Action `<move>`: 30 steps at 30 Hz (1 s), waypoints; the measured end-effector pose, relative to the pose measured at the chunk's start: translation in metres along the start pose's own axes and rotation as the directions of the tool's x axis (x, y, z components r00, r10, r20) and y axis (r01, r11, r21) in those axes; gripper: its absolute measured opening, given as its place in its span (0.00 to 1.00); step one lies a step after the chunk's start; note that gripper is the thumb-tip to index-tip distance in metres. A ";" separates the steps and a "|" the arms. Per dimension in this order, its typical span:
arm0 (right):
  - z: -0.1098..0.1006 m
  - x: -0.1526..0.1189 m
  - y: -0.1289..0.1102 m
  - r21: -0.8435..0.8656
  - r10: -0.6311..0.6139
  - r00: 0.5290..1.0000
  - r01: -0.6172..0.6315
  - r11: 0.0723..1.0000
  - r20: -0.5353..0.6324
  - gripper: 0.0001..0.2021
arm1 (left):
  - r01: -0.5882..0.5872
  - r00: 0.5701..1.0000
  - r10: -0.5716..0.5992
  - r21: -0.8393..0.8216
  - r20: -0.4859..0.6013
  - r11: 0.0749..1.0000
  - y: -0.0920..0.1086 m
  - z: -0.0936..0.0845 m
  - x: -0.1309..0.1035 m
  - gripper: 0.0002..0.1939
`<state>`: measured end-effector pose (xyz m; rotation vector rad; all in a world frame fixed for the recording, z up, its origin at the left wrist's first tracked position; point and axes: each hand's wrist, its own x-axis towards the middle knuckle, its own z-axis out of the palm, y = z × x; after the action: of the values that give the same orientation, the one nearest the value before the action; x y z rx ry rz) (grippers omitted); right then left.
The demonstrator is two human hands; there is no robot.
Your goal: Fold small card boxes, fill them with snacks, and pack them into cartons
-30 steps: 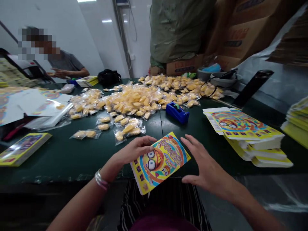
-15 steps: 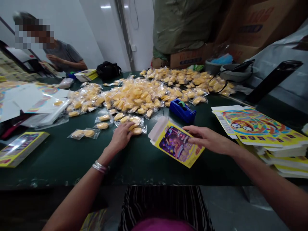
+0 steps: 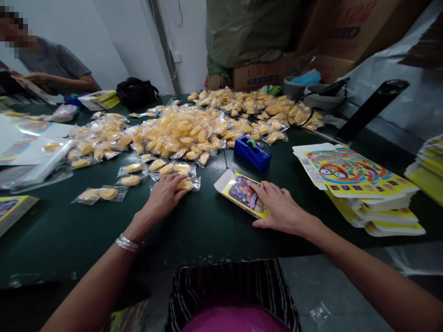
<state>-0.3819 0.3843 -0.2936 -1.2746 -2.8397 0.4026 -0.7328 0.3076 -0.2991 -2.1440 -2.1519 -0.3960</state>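
Note:
My left hand (image 3: 165, 196), with bracelets at the wrist, bends its fingers over a clear packet of yellow oval pieces (image 3: 185, 185) on the dark green table (image 3: 197, 226). Part of that packet is hidden under the fingers. More such packets (image 3: 129, 174) lie just beside it. My right hand (image 3: 282, 207) grips a small yellow printed box (image 3: 244, 191) from above, fingers across its top and thumb at the near side. The box lies on the table, with a pale end flap (image 3: 224, 179) sticking out toward the left.
A big heap of packets (image 3: 187, 129) spreads behind my hands. Beyond the box stands a blue tape dispenser (image 3: 252, 153). Flattened printed cartons (image 3: 353, 170) are stacked at right, near a black post (image 3: 374, 110). A closed yellow box (image 3: 15, 210) sits far left; a co-worker (image 3: 57, 64) is behind.
My right hand has shifted from the box's far edge to over its right end. The box now lies flatter, its face turned up. My left hand stays at the packet; the view has swung right.

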 end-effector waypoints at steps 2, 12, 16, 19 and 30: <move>-0.001 -0.002 0.008 0.028 -0.001 1.000 0.000 1.000 0.016 0.50 | -0.024 0.998 0.022 0.055 0.051 0.998 0.002 0.005 -0.001 0.19; -0.002 -0.018 0.022 0.153 -0.245 0.967 0.254 0.955 -0.072 0.50 | -0.188 0.981 0.189 -0.026 0.037 0.982 -0.016 0.002 0.015 0.14; -0.002 -0.019 0.021 0.157 -0.243 0.967 0.253 0.955 -0.080 0.49 | -0.138 0.977 0.123 -0.074 -0.177 0.988 0.007 -0.015 0.004 0.09; -0.001 -0.019 0.021 0.153 -0.262 0.961 0.272 0.950 -0.084 0.49 | -0.176 0.957 0.148 -0.095 -0.249 0.980 0.044 -0.022 -0.004 0.11; 0.004 -0.023 0.023 0.165 -0.269 0.958 0.283 0.945 -0.105 0.48 | -0.423 0.868 0.412 -0.021 0.278 0.906 0.088 0.002 0.012 0.11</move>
<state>-0.3501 0.3813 -0.3009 -0.8271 -2.7815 0.5658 -0.6453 0.3191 -0.2865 -2.6840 -1.7007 -0.0155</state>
